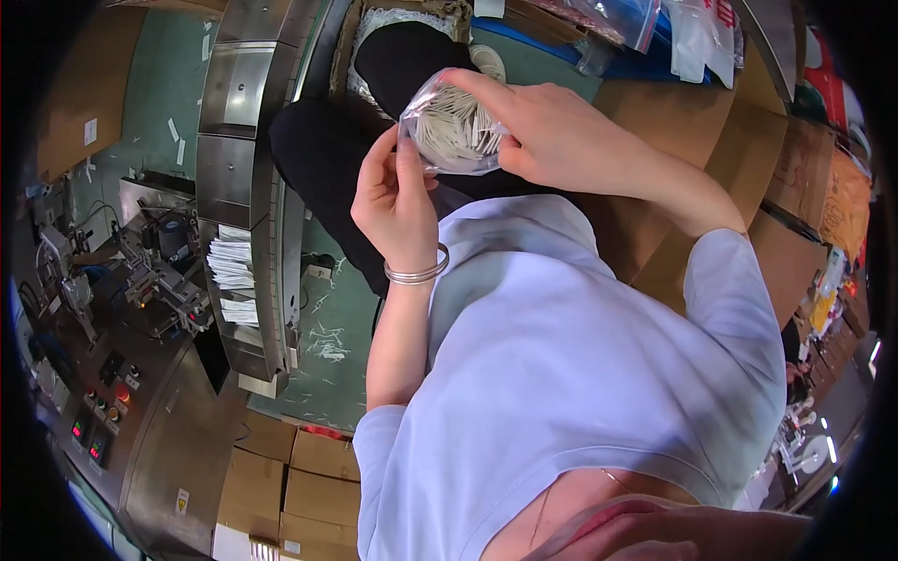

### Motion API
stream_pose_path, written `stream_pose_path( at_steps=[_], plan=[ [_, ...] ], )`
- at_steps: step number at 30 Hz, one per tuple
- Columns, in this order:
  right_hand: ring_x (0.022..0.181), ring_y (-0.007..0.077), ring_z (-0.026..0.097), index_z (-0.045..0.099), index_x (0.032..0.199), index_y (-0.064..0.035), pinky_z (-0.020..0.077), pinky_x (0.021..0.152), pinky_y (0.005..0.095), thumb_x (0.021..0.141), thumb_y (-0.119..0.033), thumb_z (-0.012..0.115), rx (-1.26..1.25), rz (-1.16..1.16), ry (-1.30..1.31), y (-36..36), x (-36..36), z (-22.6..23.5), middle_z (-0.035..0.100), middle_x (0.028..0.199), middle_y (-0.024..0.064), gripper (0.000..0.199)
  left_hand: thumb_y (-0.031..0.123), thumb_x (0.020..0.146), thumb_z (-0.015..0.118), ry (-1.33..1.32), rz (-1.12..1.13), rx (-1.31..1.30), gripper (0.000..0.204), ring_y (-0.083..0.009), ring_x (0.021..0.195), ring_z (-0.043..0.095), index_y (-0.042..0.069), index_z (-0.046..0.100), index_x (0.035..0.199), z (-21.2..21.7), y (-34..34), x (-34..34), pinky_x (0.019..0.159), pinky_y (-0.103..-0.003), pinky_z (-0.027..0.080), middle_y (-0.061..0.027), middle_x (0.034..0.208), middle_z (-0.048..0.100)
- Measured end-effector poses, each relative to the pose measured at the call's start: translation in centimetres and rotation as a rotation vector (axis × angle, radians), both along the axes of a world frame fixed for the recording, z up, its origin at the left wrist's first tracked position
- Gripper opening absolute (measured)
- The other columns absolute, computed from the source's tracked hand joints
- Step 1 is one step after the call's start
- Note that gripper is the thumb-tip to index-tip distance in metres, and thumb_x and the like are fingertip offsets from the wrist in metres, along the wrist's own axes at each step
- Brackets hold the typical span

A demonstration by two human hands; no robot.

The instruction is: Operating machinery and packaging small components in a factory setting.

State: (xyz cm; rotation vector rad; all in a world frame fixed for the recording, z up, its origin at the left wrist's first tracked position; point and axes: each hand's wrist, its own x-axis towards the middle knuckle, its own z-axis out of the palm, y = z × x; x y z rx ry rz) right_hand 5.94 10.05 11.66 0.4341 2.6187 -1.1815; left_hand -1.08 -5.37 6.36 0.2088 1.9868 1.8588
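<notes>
A clear plastic bag (452, 131) filled with several thin white flat pieces is held between both hands above my lap. My left hand (393, 201), with a silver bangle on its wrist, pinches the bag's lower left edge with thumb and fingers. My right hand (543, 126) wraps over the bag's right side and top. Below the bag are my dark trousers and light blue shirt.
A steel conveyor machine (245, 168) runs along the left, with stacks of white pieces (230, 266) in its slots. A control panel (103, 411) with lit buttons lies lower left. Cardboard boxes (299, 486) stand on the green floor; more boxes (711, 122) and plastic bags (692, 33) are to the right.
</notes>
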Motion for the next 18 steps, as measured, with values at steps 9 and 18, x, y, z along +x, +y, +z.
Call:
stream_pose_path(
  at_steps=[9,18],
  plan=[
    [0.073,0.0386,0.057,0.039,0.130,-0.0102,0.0444,0.066,0.0455,0.067,-0.001,0.047,0.086,0.169,-0.066,0.7,-2.1,-0.9,0.059,0.083,0.0224,0.065,0.008,0.086,0.058,0.108,0.056,-0.023,0.010,-0.0075,0.061,0.047,0.000,0.062,0.084,-2.4,0.8,-1.1,0.053,-0.022,0.039,-0.0016,0.069,0.051],
    [0.088,0.0393,0.058,0.044,0.126,-0.0041,0.0470,0.076,0.0411,0.073,0.003,0.046,0.171,0.270,-0.103,-0.6,-2.7,-1.8,0.058,0.099,0.0256,0.054,0.004,0.076,0.058,0.461,0.114,-0.053,0.002,-0.0310,0.062,0.053,0.001,0.057,0.076,-0.1,0.7,-1.0,0.054,-0.037,0.044,-0.0144,0.070,0.050]
  ],
)
